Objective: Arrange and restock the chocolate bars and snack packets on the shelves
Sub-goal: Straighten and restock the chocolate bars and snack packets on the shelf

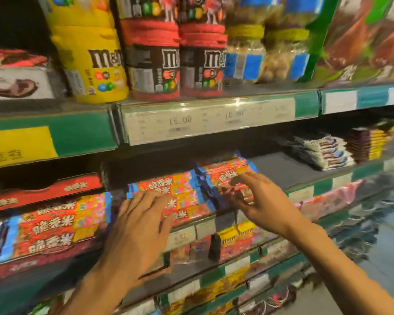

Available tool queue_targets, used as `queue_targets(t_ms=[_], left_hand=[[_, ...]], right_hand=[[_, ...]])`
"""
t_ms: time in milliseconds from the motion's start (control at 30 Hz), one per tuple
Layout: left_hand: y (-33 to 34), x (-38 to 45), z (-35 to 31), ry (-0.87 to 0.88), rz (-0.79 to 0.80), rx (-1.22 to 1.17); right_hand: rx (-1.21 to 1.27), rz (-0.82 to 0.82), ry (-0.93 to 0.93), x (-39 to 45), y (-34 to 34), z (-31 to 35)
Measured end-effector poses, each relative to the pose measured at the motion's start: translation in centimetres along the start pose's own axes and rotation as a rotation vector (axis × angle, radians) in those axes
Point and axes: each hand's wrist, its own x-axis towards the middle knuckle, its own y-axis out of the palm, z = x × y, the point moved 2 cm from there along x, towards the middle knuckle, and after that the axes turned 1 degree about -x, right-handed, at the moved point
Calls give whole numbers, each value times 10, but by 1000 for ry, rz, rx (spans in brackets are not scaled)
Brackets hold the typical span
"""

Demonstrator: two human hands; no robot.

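Both hands are up at the middle shelf (305,176), working the red bars. The left hand (137,223) lies flat, fingers spread and straight, pressing on the front of the middle stack (180,189) of red-and-blue wrapped bars. The right hand (259,198) sits on the right stack (228,171), fingers bent down onto the wrappers; the picture is too smeared to say whether it pinches a bar or only touches them. The two stacks lie side by side, their blue ends meeting between the hands, right at the shelf's front edge.

Further left, a red tray (43,189) holds more of the same bars (52,223), packed in rows and tilted toward the aisle. Off to the right, well apart from the hands, a pile of white packets (328,153) lies flat on the same shelf, with a stack of dark and yellow bars (369,144) just beside it.

Top shelf: a yellow M&M's tub (89,57) stands upright, two brown M&M's tubs (178,64) with red lids close beside it, then two clear jars (266,53) with blue labels, their contents pale and blurred. A white box (16,80) sits at far left. Price tags (205,121) run along the green rail under the tubs.

Below the hands, yellow and red packets (237,237) show on the lower shelf, too blurred to read.
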Motion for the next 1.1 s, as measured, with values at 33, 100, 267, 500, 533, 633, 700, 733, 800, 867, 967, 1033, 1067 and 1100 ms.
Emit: queue_targets(t_ms=[33, 100, 267, 500, 533, 633, 700, 733, 800, 867, 967, 1033, 1067, 1100], left_hand=[[4, 3, -6, 4, -3, 13], [11, 7, -12, -2, -14, 4], [16, 12, -26, 8, 3, 9], [16, 18, -42, -125, 190, -12], [18, 18, -40, -153, 186, -42], [22, 22, -38, -182, 215, -44], [20, 25, -35, -236, 250, -107], [19, 25, -34, -255, 252, -144], [17, 25, -32, -276, 250, -200], [14, 25, -32, -300, 242, -254], [11, 27, -36, -345, 221, -337], [10, 26, -39, -363, 184, -392], [8, 24, -40, -374, 154, -423], [6, 22, -39, -384, 116, -448]], right_hand=[[-18, 43, -11, 4, -2, -11], [-46, 124, -27, 11, -3, -29], [-86, 265, -86, 26, 4, -54], [-24, 329, -142, 42, 5, -66], [-8, 330, -160, 43, 5, -67], [59, 335, -202, 44, 4, -68], [102, 340, -216, 44, 3, -71], [118, 332, -220, 44, 2, -72], [150, 286, -220, 44, -2, -72], [197, 236, -196, 44, -6, -72], [274, 180, -159, 42, -10, -67], [292, 135, -151, 40, -12, -59], [295, 105, -149, 39, -14, -54], [299, 76, -149, 38, -16, -48]])
